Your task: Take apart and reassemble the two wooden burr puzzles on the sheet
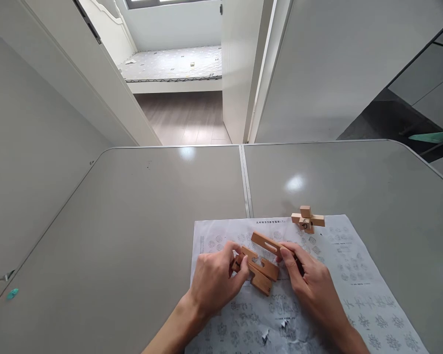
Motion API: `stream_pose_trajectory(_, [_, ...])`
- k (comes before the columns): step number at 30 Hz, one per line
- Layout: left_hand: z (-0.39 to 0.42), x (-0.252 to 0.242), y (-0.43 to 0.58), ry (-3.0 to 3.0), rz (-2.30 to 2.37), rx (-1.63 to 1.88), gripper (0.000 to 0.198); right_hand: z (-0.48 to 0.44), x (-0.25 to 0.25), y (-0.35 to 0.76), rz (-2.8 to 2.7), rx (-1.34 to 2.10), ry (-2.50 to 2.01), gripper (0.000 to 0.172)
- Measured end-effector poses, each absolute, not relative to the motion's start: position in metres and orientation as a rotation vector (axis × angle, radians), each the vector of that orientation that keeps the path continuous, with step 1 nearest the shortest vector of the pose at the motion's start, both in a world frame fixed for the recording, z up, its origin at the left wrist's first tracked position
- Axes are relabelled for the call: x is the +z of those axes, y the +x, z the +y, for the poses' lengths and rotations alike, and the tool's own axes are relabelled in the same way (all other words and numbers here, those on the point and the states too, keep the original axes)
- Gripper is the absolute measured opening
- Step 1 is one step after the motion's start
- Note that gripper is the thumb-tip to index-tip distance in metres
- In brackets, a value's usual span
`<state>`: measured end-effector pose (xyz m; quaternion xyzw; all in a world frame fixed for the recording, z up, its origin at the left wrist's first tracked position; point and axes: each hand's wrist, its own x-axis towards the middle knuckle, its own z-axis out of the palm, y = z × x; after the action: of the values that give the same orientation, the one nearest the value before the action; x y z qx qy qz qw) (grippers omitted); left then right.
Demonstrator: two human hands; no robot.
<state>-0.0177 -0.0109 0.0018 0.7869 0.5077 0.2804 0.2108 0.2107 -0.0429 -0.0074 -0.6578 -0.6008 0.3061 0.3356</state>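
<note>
My left hand [221, 275] is closed around several notched wooden puzzle pieces [262, 279], which stick out to the right past my thumb. Between the thumb and fingers of my right hand [310, 280] is a long wooden puzzle piece [268, 243] with a slot through it, tilted up to the left. Its far end is just above the pieces in my left hand. Both hands are over a printed instruction sheet [358, 275] covered in small line drawings. An assembled wooden cross puzzle [305, 221] stands at the sheet's top edge.
The sheet lies on a grey table [133, 236] with a metal seam [245, 182] down its middle. The paper has small tears near the bottom. A teal scrap [12, 294] is at the far left edge. Beyond the table, an open door [239, 69] shows a bed [173, 64].
</note>
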Motion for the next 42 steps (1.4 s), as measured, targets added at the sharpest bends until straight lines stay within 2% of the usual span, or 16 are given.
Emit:
stream_pose_trajectory(8, [-0.013, -0.002, -0.015, 2.453, 1.456, 0.81, 0.004, -0.042, -0.008, 0.207, -1.692, 0.751, -1.662, 0.032])
stream_pose_trajectory(21, [-0.016, -0.006, -0.012, 2.557, 1.496, 0.672, 0.019, -0.045, -0.014, 0.207, -1.852, 0.599, -1.687, 0.026])
stream_pose_trajectory(30, [-0.016, -0.006, -0.014, 2.569, 1.496, 0.671, 0.027, -0.051, -0.009, 0.212, -1.854, 0.698, -1.684, 0.028])
stream_pose_trajectory(36, [-0.014, 0.002, -0.016, 2.575, 1.329, 0.823, 0.023, -0.067, -0.004, 0.225, -1.764, 0.728, -1.671, 0.03])
stream_pose_trajectory(38, [-0.011, 0.007, -0.016, 2.572, 1.161, 0.785, 0.033, -0.074, -0.005, 0.231, -1.737, 0.719, -1.672, 0.029])
stream_pose_trajectory(42, [-0.005, 0.014, -0.015, 2.586, 0.875, 0.532, 0.078, -0.086, -0.012, 0.241, -1.679, 0.651, -1.672, 0.026])
